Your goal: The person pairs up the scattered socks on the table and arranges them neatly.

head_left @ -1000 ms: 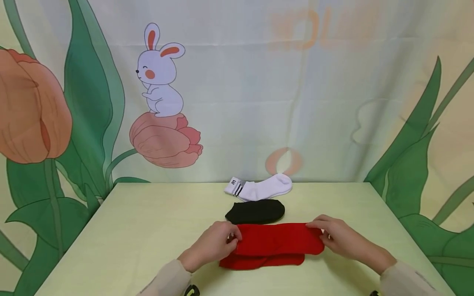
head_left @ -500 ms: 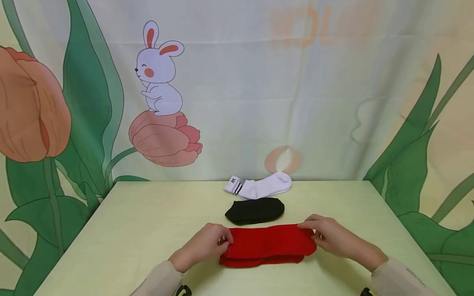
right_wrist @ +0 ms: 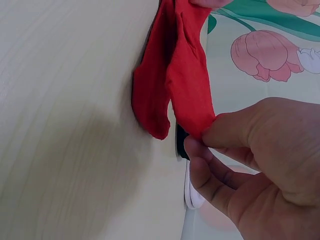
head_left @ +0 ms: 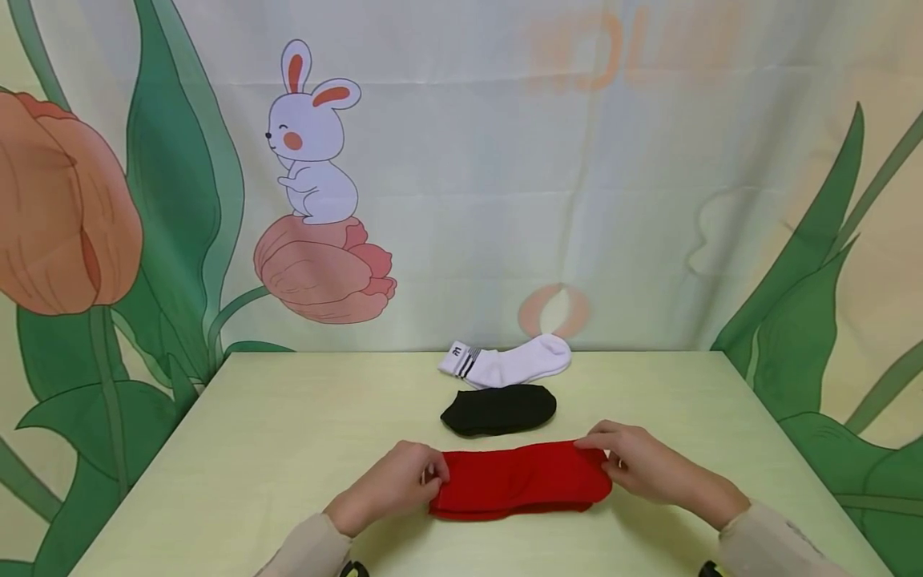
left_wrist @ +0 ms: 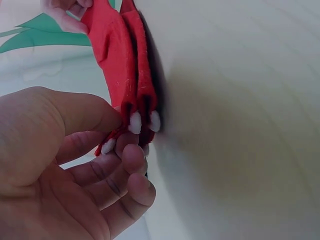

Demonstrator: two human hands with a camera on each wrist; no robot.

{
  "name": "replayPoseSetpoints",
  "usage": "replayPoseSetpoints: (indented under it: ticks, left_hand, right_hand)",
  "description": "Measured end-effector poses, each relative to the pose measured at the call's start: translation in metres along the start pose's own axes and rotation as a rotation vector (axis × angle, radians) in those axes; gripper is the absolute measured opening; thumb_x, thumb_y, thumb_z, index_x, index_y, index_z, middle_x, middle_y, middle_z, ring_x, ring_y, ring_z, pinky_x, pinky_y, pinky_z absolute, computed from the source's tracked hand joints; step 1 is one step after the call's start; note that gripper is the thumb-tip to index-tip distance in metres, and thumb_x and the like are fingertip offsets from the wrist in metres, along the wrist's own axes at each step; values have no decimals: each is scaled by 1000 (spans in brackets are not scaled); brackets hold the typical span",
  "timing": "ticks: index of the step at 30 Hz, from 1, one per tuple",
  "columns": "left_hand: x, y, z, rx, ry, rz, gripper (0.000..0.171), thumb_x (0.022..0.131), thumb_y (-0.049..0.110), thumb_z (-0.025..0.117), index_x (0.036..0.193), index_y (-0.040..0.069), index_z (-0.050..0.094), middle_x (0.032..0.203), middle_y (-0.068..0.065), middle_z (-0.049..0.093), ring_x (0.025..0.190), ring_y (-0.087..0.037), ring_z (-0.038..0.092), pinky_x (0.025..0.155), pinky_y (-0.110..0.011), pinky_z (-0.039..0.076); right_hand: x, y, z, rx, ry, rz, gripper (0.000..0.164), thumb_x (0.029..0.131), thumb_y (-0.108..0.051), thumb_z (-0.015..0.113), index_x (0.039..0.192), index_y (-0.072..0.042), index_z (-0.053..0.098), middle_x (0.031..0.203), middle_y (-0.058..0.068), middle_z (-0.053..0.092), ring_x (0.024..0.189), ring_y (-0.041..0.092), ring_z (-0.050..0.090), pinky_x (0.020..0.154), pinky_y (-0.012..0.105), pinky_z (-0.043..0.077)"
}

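Two red socks lie one over the other near the front of the table. My left hand [head_left: 401, 482] pinches the left end of the upper red sock [head_left: 522, 477] between thumb and fingers. At the opposite end, the toe, my right hand [head_left: 642, 461] pinches the same sock. In the right wrist view the held toe hangs a little apart from the lower red sock [right_wrist: 150, 107], which rests on the table. White bits [left_wrist: 135, 122] show at the cuff ends in the left wrist view. Most of the lower sock is hidden in the head view.
Just behind the red socks lies a black sock [head_left: 499, 409]. A white sock [head_left: 508, 365] with dark stripes lies beyond it, by the back edge of the pale table [head_left: 317, 417]. A printed cloth [head_left: 447, 200] with a rabbit and tulips hangs behind.
Both hands have moved left and slightly toward the front with the upper red sock. It now covers more of the lower one and sits farther from the black sock.
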State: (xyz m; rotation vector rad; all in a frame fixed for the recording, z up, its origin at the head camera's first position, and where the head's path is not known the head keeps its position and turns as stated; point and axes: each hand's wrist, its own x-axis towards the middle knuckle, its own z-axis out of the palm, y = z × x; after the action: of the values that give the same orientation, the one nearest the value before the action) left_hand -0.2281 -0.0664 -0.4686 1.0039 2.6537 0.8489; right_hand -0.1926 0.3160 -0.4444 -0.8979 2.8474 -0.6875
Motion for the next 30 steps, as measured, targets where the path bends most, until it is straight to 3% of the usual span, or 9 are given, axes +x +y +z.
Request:
replayPoseSetpoints:
  ticks: [11, 30]
  left_hand:
    - [-1, -7, 7, -21, -29, -40, 10, 90, 1, 69, 90, 10, 74, 79, 6, 63, 68, -11, 52, 65, -26, 47]
    - [-2, -8, 8, -27, -21, -45, 9, 90, 3, 70, 89, 12, 73, 79, 7, 63, 70, -11, 52, 66, -26, 47]
  right_hand:
    - [2, 0, 4, 3, -2, -7, 41, 89, 10, 67, 127, -4, 71, 114, 4, 64, 95, 16, 61, 73, 22, 55]
    - [2, 3, 12, 19, -23, 38, 40, 89, 8, 68, 127, -3, 70, 115, 6, 64, 98, 21, 61, 75, 22, 56]
